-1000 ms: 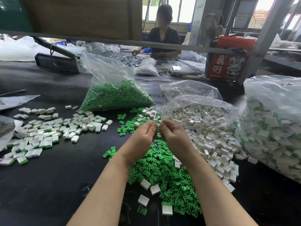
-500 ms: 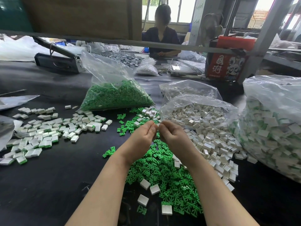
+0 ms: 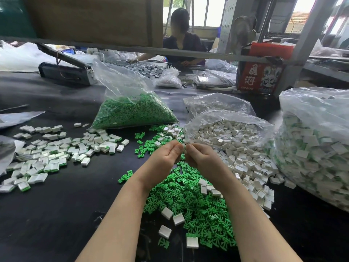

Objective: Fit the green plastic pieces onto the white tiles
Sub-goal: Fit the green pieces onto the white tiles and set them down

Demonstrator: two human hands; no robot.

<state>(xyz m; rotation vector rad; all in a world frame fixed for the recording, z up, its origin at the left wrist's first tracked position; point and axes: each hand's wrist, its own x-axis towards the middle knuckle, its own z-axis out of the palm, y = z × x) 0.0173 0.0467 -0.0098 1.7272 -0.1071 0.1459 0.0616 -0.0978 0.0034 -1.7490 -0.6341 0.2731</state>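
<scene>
A black work table (image 3: 56,214) is seen spanning the whole frame. At the right edge a large clear bag of assembled tiles (image 3: 317,152) is stood; at upper centre a bag of green pieces (image 3: 132,114); right of centre an open bag of white tiles (image 3: 230,133), its contents spilled toward the lower right. A spread of finished tiles (image 3: 56,154) is laid at the left. A loose heap of green plastic pieces (image 3: 198,205) occupies the lower centre, with a few white tiles (image 3: 178,219) lying on it. Above the heap, at mid-frame, the left hand (image 3: 166,157) and right hand (image 3: 200,157) are held together, fingers curled and fingertips meeting; a small item is apparently pinched between them, but what it is cannot be told. Both parts are judged light, rigid and smooth, readily dropped; each is best taken by its side edges between thumb and forefinger.
</scene>
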